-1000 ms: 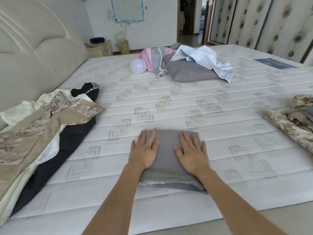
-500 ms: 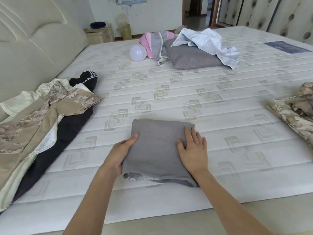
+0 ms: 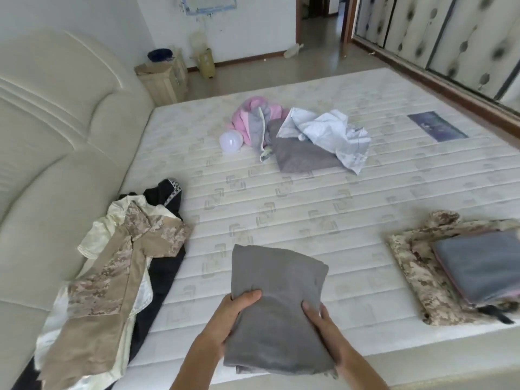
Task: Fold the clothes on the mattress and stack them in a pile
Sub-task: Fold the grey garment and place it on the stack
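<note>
Folded grey garment (image 3: pixel 277 313) is lifted off the mattress (image 3: pixel 323 192), near its front edge; left hand (image 3: pixel 229 319) and right hand (image 3: pixel 323 330) pinch its sides, fingers underneath; I'd keep it level so the folds hold, then lower it squarely onto the pile (image 3: pixel 464 271) at the right.

Cream padded headboard (image 3: pixel 56 130) left; white wall (image 3: pixel 253 26) w/ wood nightstand (image 3: pixel 163 83); patterned sliding wardrobe doors (image 3: pixel 450 38) right; open doorway (image 3: pixel 320 15) at back.
</note>
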